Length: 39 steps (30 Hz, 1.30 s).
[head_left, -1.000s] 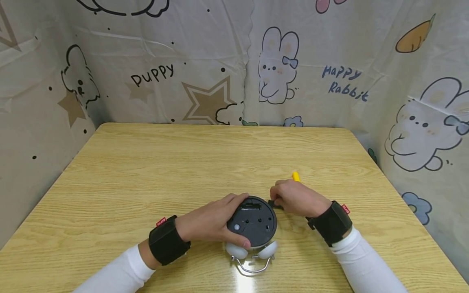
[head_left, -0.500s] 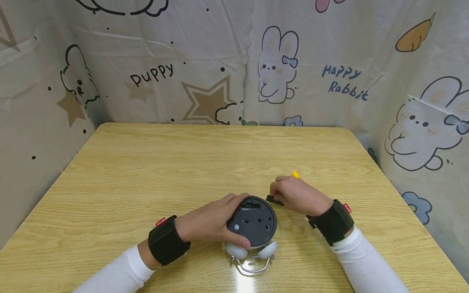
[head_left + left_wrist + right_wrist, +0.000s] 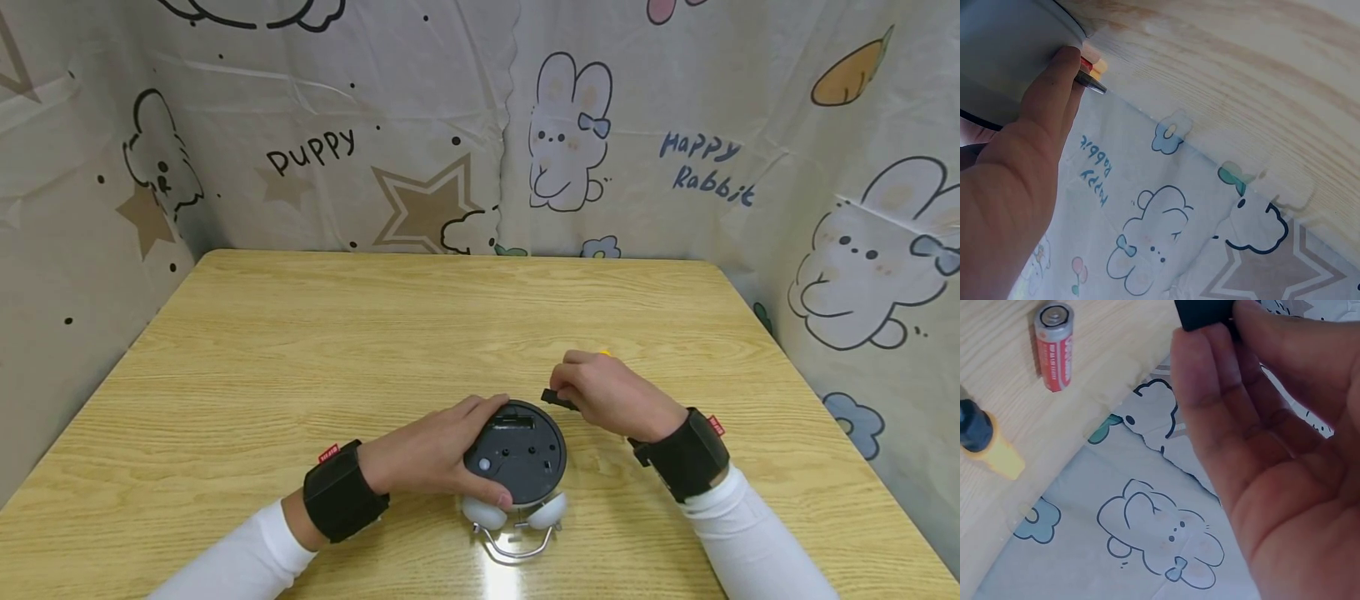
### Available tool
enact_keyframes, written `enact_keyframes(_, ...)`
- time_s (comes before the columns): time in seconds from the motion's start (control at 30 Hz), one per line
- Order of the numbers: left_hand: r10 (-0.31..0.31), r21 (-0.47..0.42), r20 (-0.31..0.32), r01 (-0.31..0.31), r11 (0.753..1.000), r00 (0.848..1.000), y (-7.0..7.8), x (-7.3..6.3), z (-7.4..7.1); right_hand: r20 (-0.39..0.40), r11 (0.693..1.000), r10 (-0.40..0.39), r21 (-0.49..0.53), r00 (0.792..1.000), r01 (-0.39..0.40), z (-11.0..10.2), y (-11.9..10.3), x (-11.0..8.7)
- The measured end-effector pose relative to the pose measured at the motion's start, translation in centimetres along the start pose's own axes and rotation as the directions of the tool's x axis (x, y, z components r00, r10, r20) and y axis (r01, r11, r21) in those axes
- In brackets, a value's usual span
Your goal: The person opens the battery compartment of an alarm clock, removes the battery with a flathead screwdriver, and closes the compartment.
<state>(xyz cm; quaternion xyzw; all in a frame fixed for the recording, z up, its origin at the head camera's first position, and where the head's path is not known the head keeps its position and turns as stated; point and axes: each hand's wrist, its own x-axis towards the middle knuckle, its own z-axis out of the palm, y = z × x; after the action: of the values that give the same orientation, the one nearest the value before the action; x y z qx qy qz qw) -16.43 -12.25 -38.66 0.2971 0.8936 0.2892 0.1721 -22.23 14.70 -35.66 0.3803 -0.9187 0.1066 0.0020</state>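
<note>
A round twin-bell alarm clock lies with its dark back up, the white bells and wire handle pointing toward the person. A slot-shaped battery compartment is uncovered near its far edge. My left hand grips the clock's left side, thumb over the back; in the left wrist view its fingers lie along the clock's pale casing. Beyond the clock's upper right, my right hand pinches a small black battery cover, which the right wrist view shows between thumb and fingertips.
In the right wrist view a red and silver battery is on the wooden table, near a yellow and black handle-like piece. The right hand mostly hides these in the head view. A patterned cloth hangs behind the table.
My right hand has moved a little away from the clock, toward the far side of the table, carrying the battery cover. The left hand and clock have stayed put.
</note>
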Motion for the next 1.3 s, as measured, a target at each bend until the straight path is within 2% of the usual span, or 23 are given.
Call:
enact_keyframes(0.57, -0.001, -0.023, 0.001, 0.001, 1.0, 1.0, 0.0, 0.0, 0.0, -0.124, 0.994, -0.111, -0.038, 0.986, 0.107, -0.5, -1.4, -0.2)
enact_keyframes(0.8, 0.004, -0.034, 0.004, -0.004, 0.999, 1.0, 0.0, 0.0, 0.1, -0.153, 0.985, -0.171, -0.01, 0.973, 0.172, -0.4, -2.2, 0.0)
enact_keyframes(1.03, 0.014, -0.047, 0.005, -0.013, 0.999, 1.0, -0.1, 0.0, 0.1, -0.19, 0.97, -0.244, -0.041, 0.951, 0.241, -0.1, -2.8, 0.2)
enact_keyframes(1.17, 0.016, -0.052, 0.007, -0.015, 0.999, 1.0, -0.1, 0.0, 0.0, -0.205, 0.967, -0.256, -0.045, 0.945, 0.253, -0.1, -3.2, 0.2)
enact_keyframes(1.3, 0.018, -0.059, 0.012, -0.018, 0.998, 1.0, -0.1, 0.0, 0.0, -0.194, 0.968, -0.25, -0.045, 0.949, 0.246, -0.1, -3.6, 0.3)
